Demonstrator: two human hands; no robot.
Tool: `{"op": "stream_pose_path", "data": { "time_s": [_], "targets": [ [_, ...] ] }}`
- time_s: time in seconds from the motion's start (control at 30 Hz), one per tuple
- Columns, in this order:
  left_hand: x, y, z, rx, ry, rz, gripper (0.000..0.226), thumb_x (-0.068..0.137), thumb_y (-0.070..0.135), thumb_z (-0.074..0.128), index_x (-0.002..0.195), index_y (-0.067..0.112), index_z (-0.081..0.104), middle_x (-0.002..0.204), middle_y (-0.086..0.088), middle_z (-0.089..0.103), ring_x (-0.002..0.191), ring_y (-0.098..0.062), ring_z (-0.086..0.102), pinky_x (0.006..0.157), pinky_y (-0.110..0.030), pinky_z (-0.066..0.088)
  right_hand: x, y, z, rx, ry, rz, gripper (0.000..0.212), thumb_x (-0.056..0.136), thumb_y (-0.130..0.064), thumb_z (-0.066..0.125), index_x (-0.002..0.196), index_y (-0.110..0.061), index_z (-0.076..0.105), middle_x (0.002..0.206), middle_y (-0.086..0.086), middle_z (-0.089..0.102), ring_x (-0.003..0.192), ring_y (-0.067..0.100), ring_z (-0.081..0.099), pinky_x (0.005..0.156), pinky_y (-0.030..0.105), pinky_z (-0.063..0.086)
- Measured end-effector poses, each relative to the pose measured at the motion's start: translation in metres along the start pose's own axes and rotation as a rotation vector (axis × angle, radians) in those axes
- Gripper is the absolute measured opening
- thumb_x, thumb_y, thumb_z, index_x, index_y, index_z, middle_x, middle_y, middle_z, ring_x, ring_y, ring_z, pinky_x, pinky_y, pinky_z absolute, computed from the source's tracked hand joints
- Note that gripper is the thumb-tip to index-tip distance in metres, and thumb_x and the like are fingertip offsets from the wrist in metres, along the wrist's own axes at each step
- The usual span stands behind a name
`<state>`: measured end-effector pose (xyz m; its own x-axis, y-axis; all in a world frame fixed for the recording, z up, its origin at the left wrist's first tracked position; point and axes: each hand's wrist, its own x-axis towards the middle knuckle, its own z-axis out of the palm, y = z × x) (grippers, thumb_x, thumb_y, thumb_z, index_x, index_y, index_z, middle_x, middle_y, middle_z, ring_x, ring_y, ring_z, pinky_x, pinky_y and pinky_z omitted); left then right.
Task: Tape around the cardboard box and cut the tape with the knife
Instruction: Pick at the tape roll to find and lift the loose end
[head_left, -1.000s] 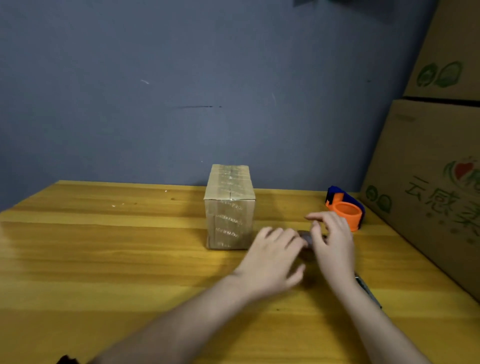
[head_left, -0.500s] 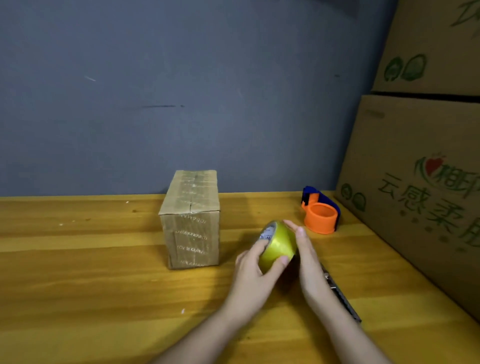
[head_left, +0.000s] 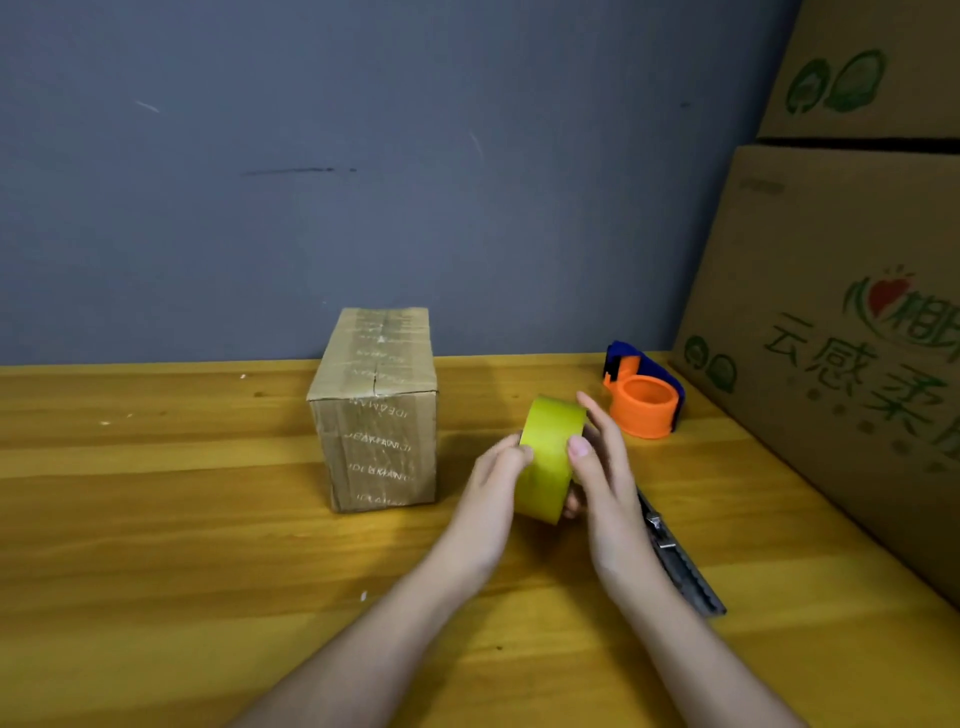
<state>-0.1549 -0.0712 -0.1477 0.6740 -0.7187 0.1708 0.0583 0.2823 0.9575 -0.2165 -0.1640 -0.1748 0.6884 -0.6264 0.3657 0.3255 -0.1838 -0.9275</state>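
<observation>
— Head view: what are the two hands doing over the wooden table?

— Both hold a roll of yellow tape on edge, lifted just above the tabletop. The left hand curls its fingers against the roll's near-left side; the right hand clasps the other side, thumb laid on the smooth glossy band, fingers reaching round behind.

— And the cardboard box?

— It stands upright on the table just left of the roll, apart from both hands. It is a tall brown block with creased corners; clear shiny tape with printed lettering already runs down its front and across the closed top flaps.

— Where is the knife?

— Flat on the table under the right forearm, a long grey metal utility knife with a slider. The wrist hides its far end.

— What else surrounds them?

— An orange plastic tape dispenser with a blue part sits beyond the right hand, near the table's back edge. Two large cartons printed with green and red marks are stacked along the right side, close by the dispenser. A matte blue-grey wall, lightly scuffed, rises behind. The tabletop is varnished yellow wood with streaky grain and a few pale specks.
</observation>
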Motion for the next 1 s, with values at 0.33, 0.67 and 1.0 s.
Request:
{"op": "stream_pose_path", "data": {
  "time_s": [0.33, 0.67, 1.0],
  "targets": [
    [-0.001, 0.007, 0.003, -0.058, 0.054, -0.084, 0.043, 0.077, 0.034, 0.035, 0.057, 0.018, 0.070, 0.058, -0.009, 0.063, 0.050, -0.020, 0.057, 0.057, -0.027, 0.047, -0.004, -0.008, 0.004, -0.214, 0.016, -0.139, 0.065, 0.076, -0.064, 0.052, 0.137, -0.046, 0.036, 0.140, -0.006, 0.046, 0.110, 0.023, 0.056, 0.063, 0.014, 0.045],
    [-0.005, 0.014, 0.009, -0.143, -0.008, -0.019, 0.040, 0.073, 0.024, 0.034, 0.061, 0.022, 0.072, 0.054, 0.001, 0.065, 0.045, -0.010, 0.058, 0.044, -0.017, 0.047, -0.004, -0.007, 0.001, -0.291, 0.059, -0.204, 0.072, 0.078, -0.071, 0.047, 0.141, -0.037, 0.034, 0.142, -0.008, 0.042, 0.133, 0.011, 0.041, 0.108, 0.049, 0.038],
    [-0.007, 0.015, 0.008, -0.085, 0.023, -0.076, 0.039, 0.095, 0.013, 0.025, 0.077, 0.015, 0.059, 0.054, 0.005, 0.065, 0.045, 0.000, 0.057, 0.038, -0.009, 0.042, -0.003, -0.005, 0.002, -0.307, 0.062, -0.226, 0.074, 0.080, -0.070, 0.046, 0.142, -0.031, 0.034, 0.145, -0.010, 0.039, 0.136, 0.005, 0.036, 0.112, 0.046, 0.034]
  ]
}}
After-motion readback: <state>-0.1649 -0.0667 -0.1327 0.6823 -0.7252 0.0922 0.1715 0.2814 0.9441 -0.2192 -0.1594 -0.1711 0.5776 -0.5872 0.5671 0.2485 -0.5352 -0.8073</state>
